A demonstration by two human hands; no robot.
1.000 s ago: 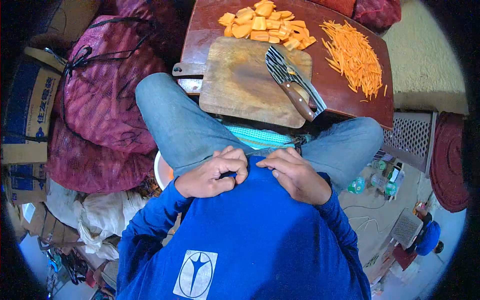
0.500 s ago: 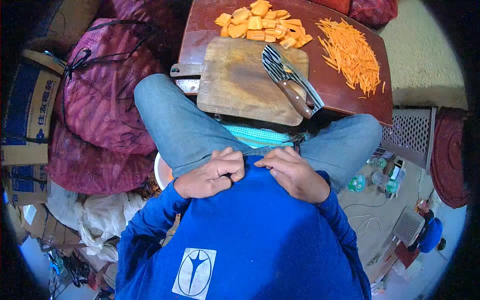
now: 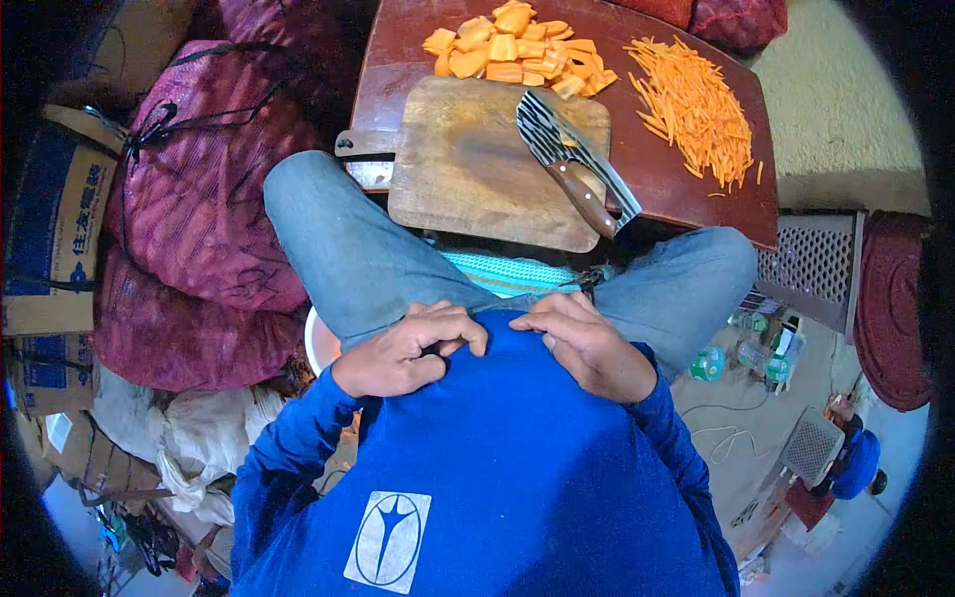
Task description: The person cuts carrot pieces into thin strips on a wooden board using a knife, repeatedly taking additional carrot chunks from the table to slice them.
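Note:
Both hands are at the lower front of my blue shirt (image 3: 507, 448), over my lap. My left hand (image 3: 413, 348) is curled, its bent fingers and thumb closed on the fabric. Opposite it, my right hand (image 3: 587, 348) also has its fingers bent together on the shirt, the index finger pointing inward; the fingertips are partly hidden. Beyond my knees lies a wooden cutting board (image 3: 468, 169). A cleaver (image 3: 572, 164) with a striped blade and brown handle rests across its right side. Orange carrot chunks (image 3: 517, 50) are piled behind the board, and carrot shreds (image 3: 696, 109) are heaped to the right.
The board sits on a dark red table (image 3: 657, 189), with another flat metal blade (image 3: 368, 144) at its left edge. Full red mesh sacks (image 3: 209, 189) and cartons (image 3: 60, 219) crowd the left. Plastic bottles (image 3: 766, 358) and a grey crate (image 3: 811, 264) are at right.
My left hand has shifted slightly left and its fingers have loosened a little. My right hand stays nearly still at the shirt. The things on the table have not moved.

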